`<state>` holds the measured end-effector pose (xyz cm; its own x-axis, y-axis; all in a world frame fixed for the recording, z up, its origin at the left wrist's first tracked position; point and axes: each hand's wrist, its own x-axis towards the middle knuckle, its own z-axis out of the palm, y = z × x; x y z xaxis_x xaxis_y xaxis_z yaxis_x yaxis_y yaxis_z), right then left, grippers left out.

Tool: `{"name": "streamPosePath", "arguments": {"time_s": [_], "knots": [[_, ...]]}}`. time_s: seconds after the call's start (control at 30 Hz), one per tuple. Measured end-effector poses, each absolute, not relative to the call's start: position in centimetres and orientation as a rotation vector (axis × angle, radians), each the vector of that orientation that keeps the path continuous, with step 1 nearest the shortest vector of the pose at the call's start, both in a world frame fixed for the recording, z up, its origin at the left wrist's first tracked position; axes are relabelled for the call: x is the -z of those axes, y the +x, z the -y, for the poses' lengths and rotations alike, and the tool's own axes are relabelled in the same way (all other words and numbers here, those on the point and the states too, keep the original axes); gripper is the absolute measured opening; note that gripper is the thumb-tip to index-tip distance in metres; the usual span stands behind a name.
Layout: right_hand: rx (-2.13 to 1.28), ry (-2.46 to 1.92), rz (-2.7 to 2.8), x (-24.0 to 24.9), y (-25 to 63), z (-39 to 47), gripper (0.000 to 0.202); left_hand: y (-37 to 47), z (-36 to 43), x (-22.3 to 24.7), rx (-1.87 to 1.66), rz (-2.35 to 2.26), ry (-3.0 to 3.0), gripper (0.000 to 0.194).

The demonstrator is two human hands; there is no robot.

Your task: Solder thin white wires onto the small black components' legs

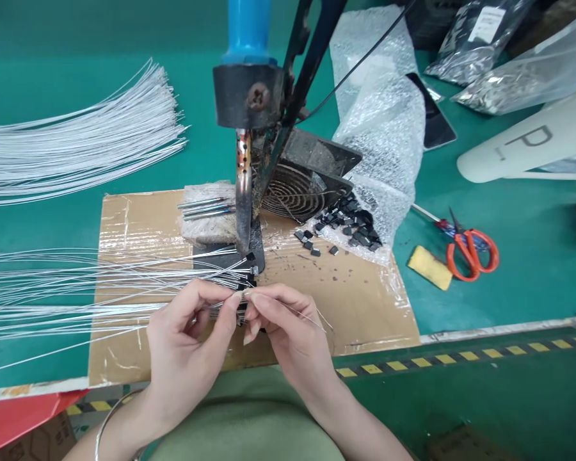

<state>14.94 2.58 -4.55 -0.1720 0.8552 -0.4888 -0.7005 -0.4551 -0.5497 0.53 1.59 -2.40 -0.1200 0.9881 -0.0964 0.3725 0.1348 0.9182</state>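
My left hand [192,339] is closed in a pinch, thumb against index finger; what lies between the tips is too small to make out. Its fingertips meet those of my right hand [292,326], which pinches a thin wire [310,318] whose strands stick out to the right. Just behind the fingers, white wires [173,276] with small black pieces at their ends lie side by side, running off to the left. A soldering iron [243,192] with a blue handle hangs in a stand, tip down, above those wire ends.
Cardboard [365,307] covers the bench under my hands. Behind stand a black fan [297,189] and bubble wrap [379,128] with loose black parts [352,221]. Orange scissors [470,253] and a yellow sponge [429,267] lie right; a white wire bundle [86,141] lies left.
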Motion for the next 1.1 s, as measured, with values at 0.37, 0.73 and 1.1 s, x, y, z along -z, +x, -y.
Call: {"name": "streamPosePath", "arguments": {"time_s": [0.37,0.73,1.1], "knots": [[-1.428,-1.201,0.762,5.5,18.7,-2.7,0.03,0.8,-2.4,1.7,-1.018,-1.704,1.253,0.004],[-0.496,-1.613,1.857,6.8,29.7,-7.1,0.007,0.6,-2.8,0.5,-0.903,-1.727,1.137,0.009],[-0.546,-1.754,1.728,6.9,28.1,-5.1,0.015,0.1,-2.7,0.8,-0.915,-1.691,1.228,0.006]]}}
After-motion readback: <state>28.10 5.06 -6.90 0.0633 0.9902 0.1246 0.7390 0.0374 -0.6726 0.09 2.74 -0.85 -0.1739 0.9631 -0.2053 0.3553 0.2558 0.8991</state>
